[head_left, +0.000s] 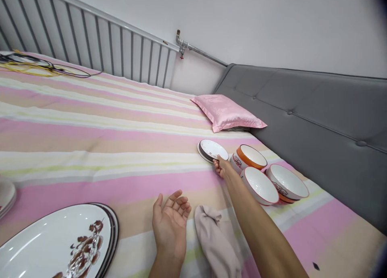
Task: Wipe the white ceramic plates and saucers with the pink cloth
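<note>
My right hand [221, 167] reaches forward and grips the near edge of a small white plate [214, 148], the top one of a stack with dark rims and a brown floral print. Palm up and fingers loosely spread, my left hand [171, 219] is over the striped bedsheet with nothing in it. Between my forearms lies a crumpled beige cloth [216, 241]. Just right of the small plates stand bowls: one with an orange rim [250, 156], one with a red rim [261, 186], and a wider bowl [288, 182] stacked on another.
Large oval plates [45, 233] with a brown flower print are stacked at the lower left. Another white dish [5, 195] shows at the left edge. A pink pillow [228, 112] lies by the grey headboard [302, 104]. Cables [39, 66] lie near the radiator [90, 32].
</note>
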`<state>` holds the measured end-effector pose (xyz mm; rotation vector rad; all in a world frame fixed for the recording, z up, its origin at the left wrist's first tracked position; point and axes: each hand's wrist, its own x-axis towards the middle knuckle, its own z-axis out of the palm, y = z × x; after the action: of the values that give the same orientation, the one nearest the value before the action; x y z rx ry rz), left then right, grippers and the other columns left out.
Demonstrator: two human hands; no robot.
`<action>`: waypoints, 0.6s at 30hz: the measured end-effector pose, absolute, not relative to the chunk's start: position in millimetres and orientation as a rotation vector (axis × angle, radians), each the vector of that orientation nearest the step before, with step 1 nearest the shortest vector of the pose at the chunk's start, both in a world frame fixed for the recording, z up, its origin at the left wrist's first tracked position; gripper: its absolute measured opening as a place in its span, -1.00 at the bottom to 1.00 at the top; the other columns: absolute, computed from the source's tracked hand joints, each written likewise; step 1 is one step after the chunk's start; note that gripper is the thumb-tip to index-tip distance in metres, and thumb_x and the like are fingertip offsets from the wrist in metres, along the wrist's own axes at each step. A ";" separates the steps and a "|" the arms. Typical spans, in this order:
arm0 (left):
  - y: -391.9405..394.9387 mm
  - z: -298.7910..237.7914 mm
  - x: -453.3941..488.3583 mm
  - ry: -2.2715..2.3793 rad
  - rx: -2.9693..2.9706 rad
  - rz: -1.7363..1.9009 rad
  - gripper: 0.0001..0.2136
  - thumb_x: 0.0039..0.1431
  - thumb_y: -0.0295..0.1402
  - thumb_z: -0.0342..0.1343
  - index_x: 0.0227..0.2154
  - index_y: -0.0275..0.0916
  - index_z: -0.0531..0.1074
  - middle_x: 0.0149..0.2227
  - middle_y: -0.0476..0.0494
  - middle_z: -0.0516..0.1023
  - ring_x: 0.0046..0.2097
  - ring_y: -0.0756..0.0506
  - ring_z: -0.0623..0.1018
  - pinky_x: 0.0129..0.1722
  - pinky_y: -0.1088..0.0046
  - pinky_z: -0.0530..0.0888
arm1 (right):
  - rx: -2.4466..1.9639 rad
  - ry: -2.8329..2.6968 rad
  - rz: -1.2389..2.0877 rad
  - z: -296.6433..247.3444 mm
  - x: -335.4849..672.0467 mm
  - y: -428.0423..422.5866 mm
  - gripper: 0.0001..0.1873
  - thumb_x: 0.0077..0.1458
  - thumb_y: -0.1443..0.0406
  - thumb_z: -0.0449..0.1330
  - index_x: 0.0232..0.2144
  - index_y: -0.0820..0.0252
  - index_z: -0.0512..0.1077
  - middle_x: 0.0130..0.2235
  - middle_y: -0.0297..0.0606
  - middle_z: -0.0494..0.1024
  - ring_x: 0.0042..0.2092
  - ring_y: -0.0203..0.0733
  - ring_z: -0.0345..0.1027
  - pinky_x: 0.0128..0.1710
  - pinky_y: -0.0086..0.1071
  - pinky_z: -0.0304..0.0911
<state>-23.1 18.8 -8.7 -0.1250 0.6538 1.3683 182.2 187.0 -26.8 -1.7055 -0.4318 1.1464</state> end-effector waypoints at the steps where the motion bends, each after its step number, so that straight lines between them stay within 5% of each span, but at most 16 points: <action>1: 18.8 -8.5 -23.2 0.655 -0.126 1.367 -0.69 0.08 -0.23 -0.07 -0.42 -0.41 0.41 -0.50 -0.19 0.39 -0.46 -0.04 0.43 -0.46 0.47 0.42 | -1.716 -0.441 1.174 -26.8 182.4 185.0 -0.65 0.12 0.21 0.07 -0.06 0.24 0.27 -0.05 -0.18 0.34 -0.11 -0.17 0.30 -0.15 -0.17 0.28; 4: 19.1 -8.9 -23.2 0.661 -0.129 1.364 -0.69 0.08 -0.22 -0.08 -0.43 -0.41 0.41 -0.51 -0.19 0.39 -0.47 -0.03 0.42 -0.46 0.48 0.41 | -1.739 -0.499 1.230 -22.4 180.6 175.5 -0.67 0.13 0.20 0.05 -0.09 0.26 0.29 -0.11 -0.18 0.38 -0.17 -0.21 0.32 -0.21 -0.22 0.30; 6: 19.5 -10.4 -23.2 0.663 -0.127 1.363 -0.69 0.08 -0.23 -0.07 -0.43 -0.41 0.42 -0.51 -0.18 0.39 -0.47 -0.03 0.42 -0.46 0.48 0.41 | -1.733 -0.578 1.248 -14.8 174.3 166.8 -0.71 0.15 0.18 0.01 -0.26 0.33 0.34 -0.31 -0.23 0.42 -0.38 -0.34 0.32 -0.43 -0.42 0.28; 9: 19.9 -14.1 -22.7 0.676 -0.123 1.363 -0.71 0.08 -0.24 -0.06 -0.43 -0.40 0.42 -0.52 -0.18 0.40 -0.48 -0.03 0.42 -0.47 0.49 0.41 | -1.678 -0.765 1.274 3.7 151.0 149.2 -0.69 0.12 0.19 0.03 -0.56 0.30 0.29 -0.63 -0.42 0.27 -0.66 -0.50 0.05 -0.71 -0.60 -0.07; 12: 19.1 -16.3 -21.2 0.692 -0.130 1.355 -0.72 0.09 -0.25 -0.06 -0.45 -0.39 0.41 -0.53 -0.18 0.41 -0.50 -0.02 0.42 -0.48 0.50 0.40 | -1.593 -0.978 1.336 25.9 110.3 124.3 -0.69 0.00 0.16 0.15 -0.60 0.28 0.30 -0.67 -0.45 0.25 -0.68 -0.52 0.04 -0.72 -0.61 -0.15; 18: 17.2 -21.1 -18.8 0.663 -0.197 1.500 -0.80 0.16 -0.30 -0.10 -0.38 -0.25 0.40 -0.48 -0.09 0.45 -0.47 -0.01 0.47 -0.48 0.51 0.40 | -1.349 -2.030 1.350 50.9 13.1 63.5 -0.74 -0.02 0.11 0.11 -0.47 0.20 0.41 -0.53 -0.34 0.44 -0.49 -0.34 0.30 -0.51 -0.50 0.11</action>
<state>-18.8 17.2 -21.1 -0.1965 0.6634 1.5002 13.1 63.5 50.9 -1.3487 -2.0300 1.3497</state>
